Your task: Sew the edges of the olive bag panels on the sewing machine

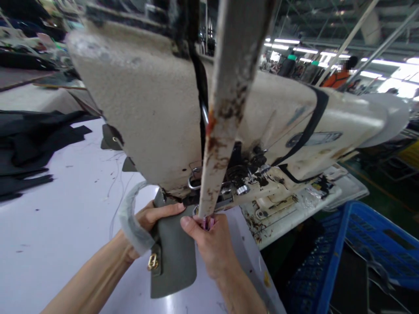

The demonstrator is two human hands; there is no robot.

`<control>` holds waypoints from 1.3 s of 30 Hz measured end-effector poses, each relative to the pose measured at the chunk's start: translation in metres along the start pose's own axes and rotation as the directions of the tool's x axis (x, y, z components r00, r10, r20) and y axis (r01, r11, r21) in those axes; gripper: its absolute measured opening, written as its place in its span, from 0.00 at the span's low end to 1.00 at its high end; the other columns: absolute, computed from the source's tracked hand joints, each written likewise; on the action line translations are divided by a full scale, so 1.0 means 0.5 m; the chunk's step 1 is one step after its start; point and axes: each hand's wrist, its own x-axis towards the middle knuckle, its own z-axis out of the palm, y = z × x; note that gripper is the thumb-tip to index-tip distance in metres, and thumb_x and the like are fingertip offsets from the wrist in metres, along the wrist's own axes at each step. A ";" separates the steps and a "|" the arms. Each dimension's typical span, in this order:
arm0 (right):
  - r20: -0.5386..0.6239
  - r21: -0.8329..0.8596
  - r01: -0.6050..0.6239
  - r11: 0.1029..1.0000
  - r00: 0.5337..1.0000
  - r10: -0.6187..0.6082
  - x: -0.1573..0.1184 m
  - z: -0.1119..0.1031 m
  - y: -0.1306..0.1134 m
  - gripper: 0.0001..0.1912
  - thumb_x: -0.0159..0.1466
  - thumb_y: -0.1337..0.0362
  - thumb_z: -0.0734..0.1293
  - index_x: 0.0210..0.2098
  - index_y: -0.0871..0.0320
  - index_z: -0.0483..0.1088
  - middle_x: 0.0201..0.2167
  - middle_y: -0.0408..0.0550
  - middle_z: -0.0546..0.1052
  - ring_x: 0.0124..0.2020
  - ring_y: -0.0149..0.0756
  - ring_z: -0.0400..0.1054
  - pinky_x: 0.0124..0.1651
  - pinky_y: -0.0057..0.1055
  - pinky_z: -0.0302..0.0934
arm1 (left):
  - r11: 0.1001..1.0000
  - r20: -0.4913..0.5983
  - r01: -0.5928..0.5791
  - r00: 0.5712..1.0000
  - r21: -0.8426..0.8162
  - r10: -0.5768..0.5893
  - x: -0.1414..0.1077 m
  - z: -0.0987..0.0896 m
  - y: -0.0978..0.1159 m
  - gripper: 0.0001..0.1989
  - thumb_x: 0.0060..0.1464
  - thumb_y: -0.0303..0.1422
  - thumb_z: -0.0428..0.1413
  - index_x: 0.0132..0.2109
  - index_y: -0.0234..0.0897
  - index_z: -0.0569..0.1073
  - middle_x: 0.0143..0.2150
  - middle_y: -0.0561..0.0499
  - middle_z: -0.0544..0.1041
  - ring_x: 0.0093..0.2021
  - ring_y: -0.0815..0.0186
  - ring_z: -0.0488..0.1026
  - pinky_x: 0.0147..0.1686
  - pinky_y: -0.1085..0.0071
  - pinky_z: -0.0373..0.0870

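While gripping the grey buckled panel [176, 257] in left hand [147, 218], touches its right side with right hand [214, 246], unclear whether clenched.

Head view, facing forward and down, hands [147, 218] [214, 244] near.

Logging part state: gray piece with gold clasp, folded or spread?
Spread where visible: the gray piece shows one flat face to its rounded corner. Far end, behind the machine: cannot tell.
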 end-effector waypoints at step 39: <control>0.021 -0.029 -0.060 0.998 0.998 0.061 0.001 -0.029 -0.006 0.14 0.61 0.55 0.72 0.24 0.57 0.74 0.18 0.43 0.68 0.23 0.33 0.64 0.26 0.28 0.60 | 0.958 -0.265 -0.278 0.921 0.067 0.286 -0.020 0.037 -0.033 0.20 0.31 0.31 0.74 0.36 0.31 0.81 0.35 0.38 0.83 0.28 0.55 0.79 0.28 0.63 0.81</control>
